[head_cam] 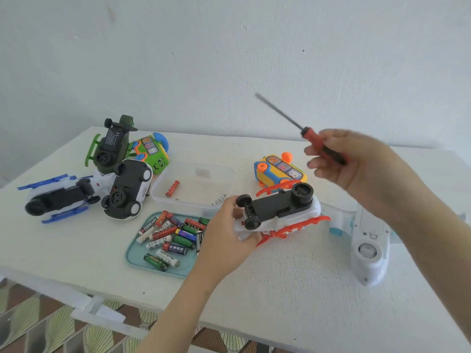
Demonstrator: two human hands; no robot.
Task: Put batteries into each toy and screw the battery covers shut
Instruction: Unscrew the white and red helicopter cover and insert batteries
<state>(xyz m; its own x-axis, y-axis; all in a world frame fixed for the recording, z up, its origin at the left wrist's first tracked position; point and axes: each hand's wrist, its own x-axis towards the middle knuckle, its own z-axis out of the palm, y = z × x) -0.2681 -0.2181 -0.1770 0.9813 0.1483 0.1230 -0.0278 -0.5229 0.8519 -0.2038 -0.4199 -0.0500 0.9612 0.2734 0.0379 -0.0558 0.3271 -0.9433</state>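
Wheels-up toy on the white tabletop [293, 289], screwdriver in the air!

The left hand [226, 233] has its grip wrapped round the upturned red-and-white toy car [277, 207] at centre. To the right, above it, the right hand [356, 161] has its grip closed on the red screwdriver [303, 131], shaft pointing up-left. Batteries [173, 233] fill the teal tray [132, 250] just left.

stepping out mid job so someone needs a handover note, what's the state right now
Left hand grips the red-and-white toy car, underside up.
Right hand holds the screwdriver raised, tip off the toy.
Batteries lie in the teal tray; one red battery in the clear tub.
Also: four toys far left, a yellow bus toy, a white toy at right.
Done: cannot tell. Left: screw this cover, check the rest.
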